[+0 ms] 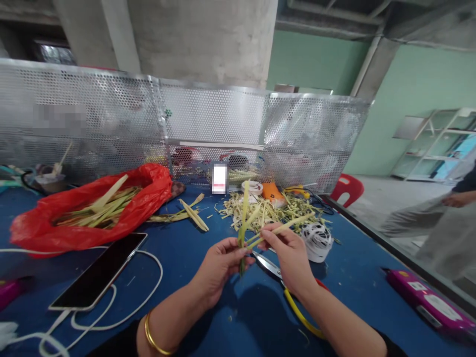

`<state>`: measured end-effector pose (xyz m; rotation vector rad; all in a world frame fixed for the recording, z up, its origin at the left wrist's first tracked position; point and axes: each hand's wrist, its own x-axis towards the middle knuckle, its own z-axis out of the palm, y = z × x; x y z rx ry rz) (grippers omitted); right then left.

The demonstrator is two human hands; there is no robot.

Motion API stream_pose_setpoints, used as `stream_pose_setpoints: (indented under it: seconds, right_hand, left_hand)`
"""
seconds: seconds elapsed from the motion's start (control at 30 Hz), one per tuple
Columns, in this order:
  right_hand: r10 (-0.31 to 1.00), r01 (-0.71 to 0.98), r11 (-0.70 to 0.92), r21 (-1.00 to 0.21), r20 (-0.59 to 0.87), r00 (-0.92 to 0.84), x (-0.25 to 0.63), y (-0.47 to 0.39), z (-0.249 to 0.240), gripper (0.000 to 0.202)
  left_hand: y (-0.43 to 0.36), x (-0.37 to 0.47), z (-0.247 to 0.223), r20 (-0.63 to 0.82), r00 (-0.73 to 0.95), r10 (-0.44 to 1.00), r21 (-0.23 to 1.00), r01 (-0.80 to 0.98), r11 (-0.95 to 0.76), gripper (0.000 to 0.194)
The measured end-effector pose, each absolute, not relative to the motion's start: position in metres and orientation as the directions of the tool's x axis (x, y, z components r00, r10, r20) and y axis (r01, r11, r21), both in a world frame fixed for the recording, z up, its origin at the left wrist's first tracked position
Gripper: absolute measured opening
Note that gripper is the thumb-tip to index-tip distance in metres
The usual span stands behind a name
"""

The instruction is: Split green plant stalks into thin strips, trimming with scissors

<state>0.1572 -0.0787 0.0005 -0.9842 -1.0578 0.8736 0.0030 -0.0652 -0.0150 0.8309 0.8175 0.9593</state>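
My left hand (226, 260), with a gold bangle at its wrist, pinches a small bundle of green-yellow leaf strips (243, 223) that stands upright above the fingers. One pale strip (292, 223) slants off to the right, and my right hand (284, 248) is closed on it near the bundle. Under my right hand lie scissors (269, 266) with yellow and red handles, partly covered by the hand and forearm. Behind the hands spreads a heap of cut leaf scraps (230, 206).
A red plastic bag (148, 193) of leaf strips stands left, near a phone (100, 272) with a white cable. Right are a coil of white strip (317, 243) and a magenta device (427, 300). A perforated metal screen (215, 114) bounds the back. A person (442, 218) stands beyond the right edge.
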Motion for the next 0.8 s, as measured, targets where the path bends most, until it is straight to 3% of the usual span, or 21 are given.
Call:
stream_pose_setpoints:
  seconds: [0.17, 0.23, 0.33, 0.43, 0.5, 0.57, 0.67, 0.73, 0.8]
  right_hand:
    - [0.915, -0.078, 0.386, -0.919, 0.371, 0.16, 0.157, -0.083, 0.001, 0.014]
    - [0.947, -0.162, 0.307, -0.938, 0.284, 0.154, 0.156, -0.083, -0.002, 0.016]
    - [0.989, -0.318, 0.081, -0.945, 0.036, 0.145, 0.16, -0.076, -0.008, 0.028]
    - [0.941, -0.307, 0.032, -0.951, -0.075, 0.329, 0.173, -0.066, -0.013, 0.038]
    - [0.829, -0.129, 0.18, -0.975, 0.08, 0.553, 0.183, -0.061, -0.011, 0.043]
    - [0.699, 0.173, 0.321, -0.931, 0.356, 0.62, 0.189, -0.061, -0.006, 0.045]
    - [0.722, 0.447, 0.466, -0.763, 0.62, 0.306, 0.184, -0.07, 0.002, 0.021]
    - [0.785, 0.434, 0.534, -0.725, 0.616, 0.063, 0.173, -0.077, 0.002, 0.008]
    - [0.817, 0.418, 0.531, -0.737, 0.576, -0.021, 0.163, -0.081, -0.001, 0.004]
  left_hand:
    - [-0.058, -0.004, -0.006, -0.256, 0.253, 0.933, 0.777, -0.52, 0.355, 0.018]
    - [-0.055, -0.007, -0.002, -0.241, 0.243, 0.94, 0.737, -0.584, 0.34, 0.016]
    - [-0.053, -0.01, 0.002, -0.195, 0.225, 0.955, 0.697, -0.653, 0.296, 0.015]
    - [-0.054, -0.01, 0.002, -0.166, 0.199, 0.966, 0.705, -0.661, 0.257, 0.015]
    - [-0.056, -0.009, 0.001, -0.156, 0.202, 0.967, 0.734, -0.631, 0.25, 0.015]
    - [-0.059, -0.005, -0.002, -0.137, 0.225, 0.965, 0.781, -0.575, 0.244, 0.016]
    - [-0.065, 0.001, -0.007, -0.09, 0.294, 0.952, 0.865, -0.45, 0.221, 0.02]
    - [-0.068, 0.005, -0.01, -0.06, 0.338, 0.939, 0.908, -0.372, 0.192, 0.023]
    - [-0.07, 0.007, -0.013, -0.05, 0.355, 0.934, 0.931, -0.322, 0.172, 0.025]
